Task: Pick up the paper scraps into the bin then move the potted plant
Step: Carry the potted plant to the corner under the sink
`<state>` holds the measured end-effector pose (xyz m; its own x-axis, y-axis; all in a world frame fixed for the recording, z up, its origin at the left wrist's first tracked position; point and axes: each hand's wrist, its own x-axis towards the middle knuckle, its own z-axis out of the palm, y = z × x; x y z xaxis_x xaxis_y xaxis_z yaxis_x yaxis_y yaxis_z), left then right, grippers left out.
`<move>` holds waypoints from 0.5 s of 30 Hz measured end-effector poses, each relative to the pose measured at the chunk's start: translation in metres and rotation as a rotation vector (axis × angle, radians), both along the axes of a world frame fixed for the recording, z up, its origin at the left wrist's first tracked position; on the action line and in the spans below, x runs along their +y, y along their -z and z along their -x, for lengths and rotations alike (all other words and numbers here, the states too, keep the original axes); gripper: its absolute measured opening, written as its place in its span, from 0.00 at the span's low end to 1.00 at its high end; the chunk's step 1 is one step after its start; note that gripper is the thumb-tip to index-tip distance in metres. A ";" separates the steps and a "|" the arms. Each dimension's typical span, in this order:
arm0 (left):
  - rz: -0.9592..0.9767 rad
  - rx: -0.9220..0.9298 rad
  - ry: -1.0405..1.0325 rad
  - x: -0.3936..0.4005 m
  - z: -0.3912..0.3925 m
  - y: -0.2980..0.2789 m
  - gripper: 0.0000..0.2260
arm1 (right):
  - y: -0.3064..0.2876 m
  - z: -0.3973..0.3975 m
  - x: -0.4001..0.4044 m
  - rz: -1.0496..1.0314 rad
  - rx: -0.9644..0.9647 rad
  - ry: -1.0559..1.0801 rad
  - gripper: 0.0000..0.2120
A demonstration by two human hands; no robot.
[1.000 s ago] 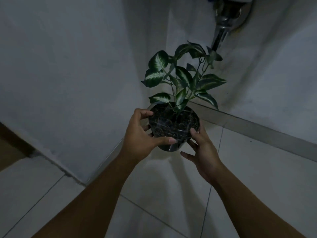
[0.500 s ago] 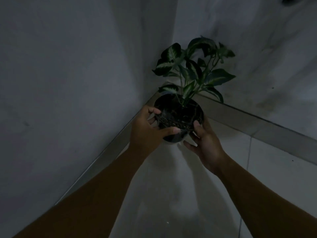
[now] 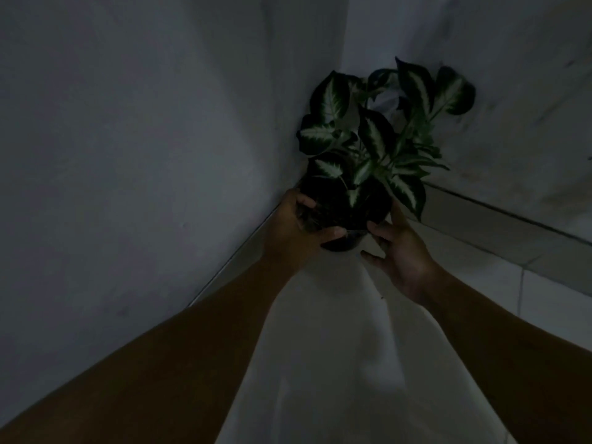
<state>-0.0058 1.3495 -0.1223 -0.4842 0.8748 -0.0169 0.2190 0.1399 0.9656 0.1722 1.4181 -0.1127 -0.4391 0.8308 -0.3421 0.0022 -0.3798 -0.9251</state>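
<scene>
Carrying the plant into a dim corner, a person works the second half of the task, with no paper scraps or bin in view. Two grey plaster walls [image 3: 134, 149] meet a pale tiled floor [image 3: 326, 331] edged by a light skirting strip [image 3: 499, 225]. The dark round pot of green-and-white variegated leaves [image 3: 352, 209] sits close to the corner, low over the floor; whether its base touches cannot be told. The left hand [image 3: 294, 232] wraps the pot's near side, thumb across the front. The right hand [image 3: 400, 251] is spread flat against the other side, steadying more than gripping. Next, judging by this, the pot needs lowering level before both hands let go. Compared with a second ago, the pot is deeper in the corner and the scene darker.
</scene>
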 end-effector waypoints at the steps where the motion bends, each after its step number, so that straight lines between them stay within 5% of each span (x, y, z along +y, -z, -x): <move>1: 0.003 0.017 -0.013 0.004 0.001 0.000 0.27 | -0.002 0.002 0.001 -0.014 -0.008 -0.011 0.25; 7: -0.023 0.100 -0.163 0.020 -0.008 -0.006 0.29 | -0.002 0.009 0.015 -0.030 -0.061 0.157 0.17; 15: 0.031 0.134 -0.169 0.023 -0.021 -0.012 0.26 | -0.008 0.018 0.011 -0.053 -0.211 0.326 0.29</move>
<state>0.0148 1.3727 -0.1106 -0.6237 0.7810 0.0320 0.3158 0.2144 0.9243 0.1540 1.4292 -0.1044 -0.0732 0.9340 -0.3498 0.0817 -0.3439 -0.9354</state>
